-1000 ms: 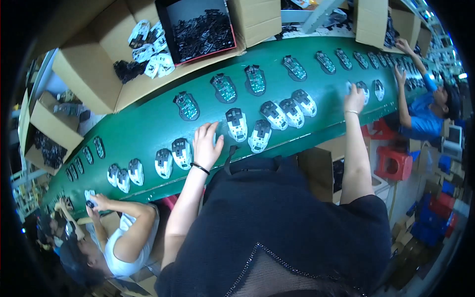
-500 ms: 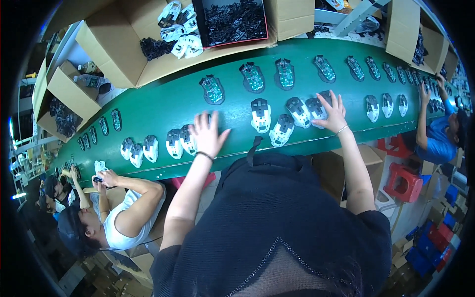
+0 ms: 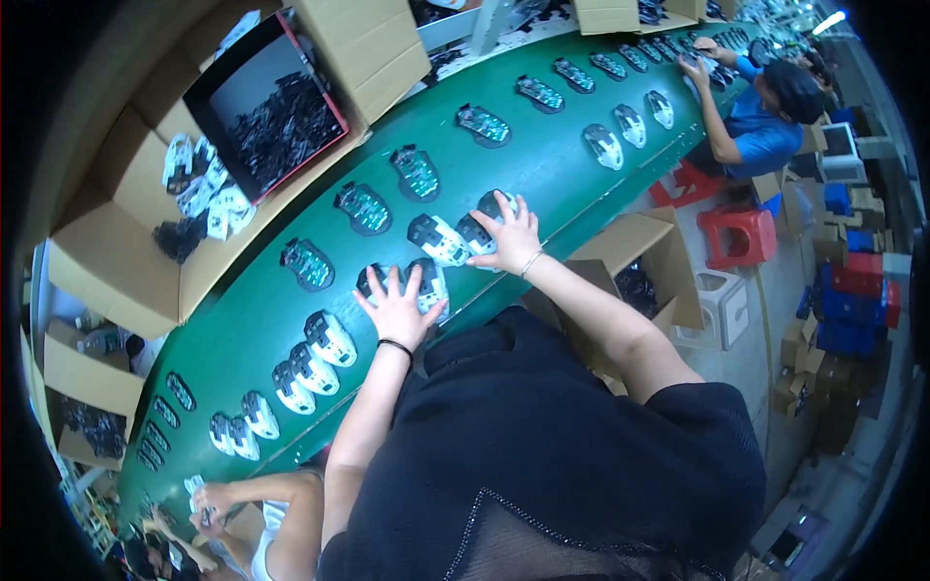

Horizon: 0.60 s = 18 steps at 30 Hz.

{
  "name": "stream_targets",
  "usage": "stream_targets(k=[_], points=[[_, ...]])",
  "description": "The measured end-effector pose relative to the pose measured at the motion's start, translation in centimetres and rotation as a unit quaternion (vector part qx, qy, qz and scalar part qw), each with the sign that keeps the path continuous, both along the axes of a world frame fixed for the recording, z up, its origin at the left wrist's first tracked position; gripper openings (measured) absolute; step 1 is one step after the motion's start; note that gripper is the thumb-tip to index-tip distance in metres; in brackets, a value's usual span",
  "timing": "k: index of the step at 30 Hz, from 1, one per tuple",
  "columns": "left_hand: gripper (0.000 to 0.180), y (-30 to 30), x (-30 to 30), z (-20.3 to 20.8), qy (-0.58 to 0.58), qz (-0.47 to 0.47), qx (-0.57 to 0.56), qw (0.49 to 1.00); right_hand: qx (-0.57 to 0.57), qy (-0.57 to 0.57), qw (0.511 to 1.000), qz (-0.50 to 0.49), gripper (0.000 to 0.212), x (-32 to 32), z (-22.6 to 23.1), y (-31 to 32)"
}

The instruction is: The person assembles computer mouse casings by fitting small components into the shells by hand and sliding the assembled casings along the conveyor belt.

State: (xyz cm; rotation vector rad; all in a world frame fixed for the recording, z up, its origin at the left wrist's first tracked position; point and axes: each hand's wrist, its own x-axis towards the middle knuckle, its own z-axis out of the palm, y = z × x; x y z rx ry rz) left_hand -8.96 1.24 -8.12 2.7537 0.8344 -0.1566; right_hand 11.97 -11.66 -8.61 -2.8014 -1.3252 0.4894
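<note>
On the green belt (image 3: 542, 174): white-and-black computer-mouse shells (image 3: 330, 338) lie in a loose line toward the near edge; beyond them runs a row of dark mouse bases (image 3: 415, 172) carrying green circuit boards.
Left hand (image 3: 395, 315): palm down, fingers fanned over two neighbouring shells, closed around neither; whether the fingertips press or only hover, I cannot tell.
Right hand (image 3: 511, 238): spread likewise over two more shells, thumb and fingers apart, no clasp visible; its pressure cannot be told either.
Middle shell (image 3: 438, 240): lies between the two hands, its upper face in plain view, the right thumb just beside it.
Outlying shells: six in two close groups of three past the left hand, and a trio (image 3: 603, 146) well apart from the right.
Fingertip pressure: light and even would probably serve best, spread across each shell so that none tips or rides up on its neighbour.
Shell angles: these differ slightly; turning them from the sides, rather than pushing on the dark upper parts, looks the safer way.
Circuit boards: bare components face up, so fingers are best held short of that row.
Black wristband (image 3: 394, 345): worth keeping above the shells, since it could catch an edge.
</note>
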Motion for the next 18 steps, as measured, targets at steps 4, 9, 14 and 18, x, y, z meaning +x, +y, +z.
stream_targets(k=[4, 9, 14, 18], points=[[0.069, 1.8, -4.2, 0.5, -0.014, 0.043, 0.021, 0.999, 0.056, 0.077, 0.995, 0.017, 0.087, -4.3, 1.3, 2.2], [0.066, 3.0, -7.7, 1.4, 0.004, 0.097, 0.025, 0.995, 0.194, 0.121, 0.973, -0.042, 0.071, -3.7, -1.1, 3.1], [0.060, 3.8, -6.9, 1.9, -0.188, 0.145, -0.075, 0.969, 0.299, 0.164, 0.938, -0.054, 0.047, -1.1, -0.4, 3.8], [0.052, 4.5, -4.1, 4.6, -0.406, 0.309, -0.588, 0.628, 0.308, 0.516, 0.798, -0.046, 0.045, -6.3, 7.0, 9.8]])
